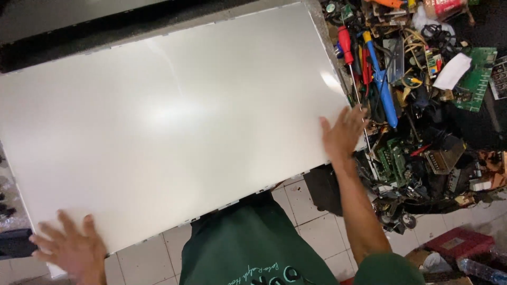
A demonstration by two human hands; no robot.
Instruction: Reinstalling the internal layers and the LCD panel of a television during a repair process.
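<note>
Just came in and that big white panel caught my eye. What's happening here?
A person in a green shirt has both hands flat on a large white sheet. The left hand presses its near left corner, the right hand its right edge. Beside it lies a heap of tools and circuit boards.

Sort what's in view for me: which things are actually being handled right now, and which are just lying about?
In hand:
- large white sheet, lying flat
- left hand, spread flat on its near left corner
- right hand, flat on its right edge

Lying about:
- red-handled screwdriver
- blue-handled tool
- green circuit boards
- tangled wires
- red box on the tiled floor
</note>
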